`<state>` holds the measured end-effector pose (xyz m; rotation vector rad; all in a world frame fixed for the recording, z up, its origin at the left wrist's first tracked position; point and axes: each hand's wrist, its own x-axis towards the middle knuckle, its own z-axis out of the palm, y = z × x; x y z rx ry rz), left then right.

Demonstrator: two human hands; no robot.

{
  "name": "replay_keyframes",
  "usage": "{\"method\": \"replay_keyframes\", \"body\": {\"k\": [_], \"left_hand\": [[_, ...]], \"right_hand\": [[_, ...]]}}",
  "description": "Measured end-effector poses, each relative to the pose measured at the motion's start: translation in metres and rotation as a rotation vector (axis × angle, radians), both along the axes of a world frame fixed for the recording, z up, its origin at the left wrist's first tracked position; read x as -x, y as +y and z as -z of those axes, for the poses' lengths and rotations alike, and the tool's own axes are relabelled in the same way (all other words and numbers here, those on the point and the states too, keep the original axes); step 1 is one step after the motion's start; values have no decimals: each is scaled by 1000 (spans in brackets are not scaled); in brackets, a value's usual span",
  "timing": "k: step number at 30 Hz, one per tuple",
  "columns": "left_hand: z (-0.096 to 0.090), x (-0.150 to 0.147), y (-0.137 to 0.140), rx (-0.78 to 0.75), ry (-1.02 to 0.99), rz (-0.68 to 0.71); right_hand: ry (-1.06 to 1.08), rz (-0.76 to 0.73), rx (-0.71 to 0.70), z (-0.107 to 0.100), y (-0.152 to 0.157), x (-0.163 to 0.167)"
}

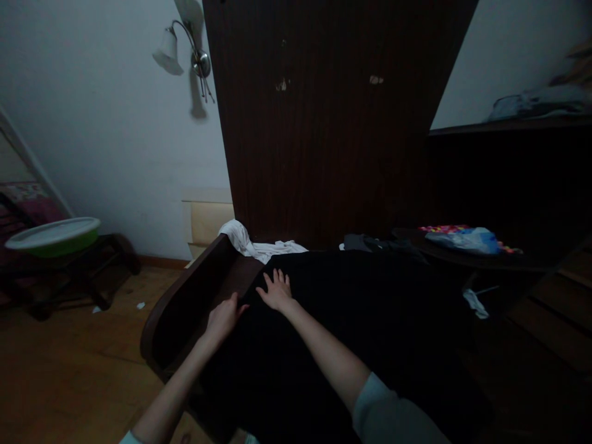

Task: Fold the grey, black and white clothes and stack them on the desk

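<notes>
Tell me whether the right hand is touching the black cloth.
Touching. The head view shows the right hand laid palm down on the black cloth, spread out near its left edge.

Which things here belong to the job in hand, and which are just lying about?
In hand:
- black cloth, spread over the seat; left hand at its edge, right hand splayed on top
- dark wooden seat beneath it

Apparently just lying about:
- white cloth at the armrest
- green basin
- plastic bag
</notes>
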<state>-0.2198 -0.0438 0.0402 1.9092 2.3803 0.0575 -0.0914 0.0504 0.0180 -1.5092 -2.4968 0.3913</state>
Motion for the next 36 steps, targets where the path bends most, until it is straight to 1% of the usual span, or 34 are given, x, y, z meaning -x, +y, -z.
{"method": "replay_keyframes", "body": {"k": [5, 7, 9, 11, 12, 14, 16, 18, 19, 20, 22, 25, 28, 30, 33, 36], "left_hand": [[-1, 13, -3, -21, 36, -33], [1, 16, -4, -30, 41, -37], [3, 19, -3, -30, 30, -30], [5, 22, -1, -19, 8, -22], [5, 24, 1, -8, -7, -17], [4, 26, 5, 18, -38, -13], [1, 25, 11, 46, -72, -19], [-2, 21, 21, 58, -106, -21], [-3, 17, 27, 59, -118, -23], [-4, 13, 35, 55, -130, -20], [-5, 4, 55, 41, -157, -10], [-9, -11, 87, 27, -212, -21], [-11, -25, 109, 6, -215, -77], [-9, -33, 114, -32, -161, -95], [-1, -38, 108, -128, -42, -78], [5, -32, 94, -184, 39, -22]], "right_hand": [[42, -26, 27, -2, 2, 20], [68, -58, 59, -7, 4, 19], [150, -154, 103, -16, 7, 5], [302, -262, 103, -27, 11, -22], [392, -286, 71, -33, 13, -40], [528, -252, -67, -45, 18, -87], [583, -105, -210, -57, 24, -142], [537, 101, -353, -67, 31, -199], [478, 203, -402, -71, 35, -226], [400, 303, -422, -73, 38, -252], [237, 443, -384, -75, 44, -296], [83, 514, -271, -71, 47, -340], [16, 500, -237, -63, 44, -358], [1, 477, -299, -60, 38, -360], [-48, 464, -458, -61, 22, -355], [-155, 412, -541, -70, 3, -347]]}}
